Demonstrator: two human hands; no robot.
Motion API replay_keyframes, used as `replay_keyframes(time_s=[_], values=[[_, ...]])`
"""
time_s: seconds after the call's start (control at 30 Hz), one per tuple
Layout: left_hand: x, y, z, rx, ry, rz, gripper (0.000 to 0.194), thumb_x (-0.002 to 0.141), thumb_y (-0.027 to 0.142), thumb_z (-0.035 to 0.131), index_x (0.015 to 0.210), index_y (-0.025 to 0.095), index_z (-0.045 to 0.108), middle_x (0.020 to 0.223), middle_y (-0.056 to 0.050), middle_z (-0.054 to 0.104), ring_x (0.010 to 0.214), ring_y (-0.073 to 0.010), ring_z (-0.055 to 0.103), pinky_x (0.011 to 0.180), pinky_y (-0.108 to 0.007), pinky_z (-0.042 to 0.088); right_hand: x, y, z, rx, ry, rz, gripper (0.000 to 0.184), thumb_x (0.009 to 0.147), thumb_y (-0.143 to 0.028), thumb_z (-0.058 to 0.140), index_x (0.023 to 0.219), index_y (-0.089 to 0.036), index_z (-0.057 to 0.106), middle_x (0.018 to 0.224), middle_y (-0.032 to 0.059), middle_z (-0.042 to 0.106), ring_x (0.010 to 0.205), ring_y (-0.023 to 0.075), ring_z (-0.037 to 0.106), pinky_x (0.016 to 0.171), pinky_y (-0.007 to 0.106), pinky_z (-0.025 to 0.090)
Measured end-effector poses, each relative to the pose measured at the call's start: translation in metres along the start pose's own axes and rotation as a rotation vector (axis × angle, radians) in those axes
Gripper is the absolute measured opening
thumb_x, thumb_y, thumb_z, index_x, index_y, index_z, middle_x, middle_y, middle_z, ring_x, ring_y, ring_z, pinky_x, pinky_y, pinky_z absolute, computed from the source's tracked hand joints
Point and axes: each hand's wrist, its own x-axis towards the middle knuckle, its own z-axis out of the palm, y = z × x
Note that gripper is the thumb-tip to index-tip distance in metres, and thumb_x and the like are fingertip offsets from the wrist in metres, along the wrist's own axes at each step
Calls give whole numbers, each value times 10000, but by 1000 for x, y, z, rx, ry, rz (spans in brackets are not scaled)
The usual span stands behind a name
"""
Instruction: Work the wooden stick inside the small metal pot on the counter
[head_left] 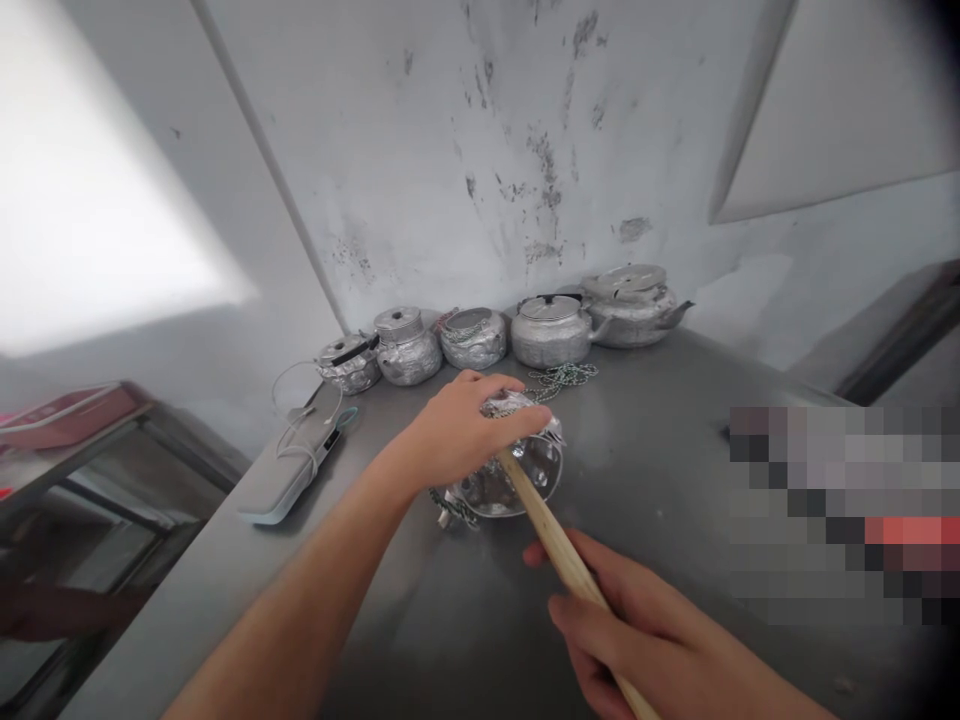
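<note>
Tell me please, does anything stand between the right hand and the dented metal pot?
Only the wooden stick held in the right hand spans the gap to the dented metal pot. Nothing else visible stands between them; the left hand holds the pot's far edge.

I could read no lettering, brand, number or sign from where I stood; a small dark panel [332, 438] with a pale mark on it showed at the side of the grey case [289, 475] on the bench [660, 450], but the mark was too small to make out
</note>
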Motion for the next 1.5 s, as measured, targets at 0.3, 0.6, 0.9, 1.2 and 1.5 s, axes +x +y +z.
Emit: replay_keyframes(time_s=[0.3,0.6,0.9,1.2,1.5], values=[[-1,1,0,-12,-2,-29,639,894,731,548,1369,309,613,1410,-70,543,1235,-324,559,1038,-400,448,4,-5,-8,-51,-81,60,342,909,-368,566,1225,-244,531,506,-97,452,382,91,322,385,185,257],[-1,1,0,-5,-4,-23,630,897,729,548,1369,317,609,1407,-79,542,1268,-318,530,1064,-420,432,1,-8,-5,-3,-13,89,291,870,-352,651,1134,-248,587,550,-79,449,506,110,459,446,161,313],[-1,1,0,3,-4,-7,610,905,719,538,1365,326,615,1414,-69,543,1287,-335,516,1064,-429,430,2,-6,-6,-95,-52,89,303,907,-363,602,1184,-245,572,536,-87,441,430,95,374,412,183,273],[0,2,0,0,-6,-23,637,891,737,540,1364,318,614,1402,-73,549,1267,-330,533,1054,-417,437,1,-9,-6,-80,-14,82,263,922,-299,579,1176,-235,575,520,-87,448,450,94,379,431,168,292],[0,1,0,3,6,-12,658,881,745,543,1367,308,621,1391,-76,572,1278,-343,527,1061,-437,435,2,-4,-3,-112,30,5,375,880,-426,638,1200,-238,594,542,-97,412,420,88,338,402,189,260]])
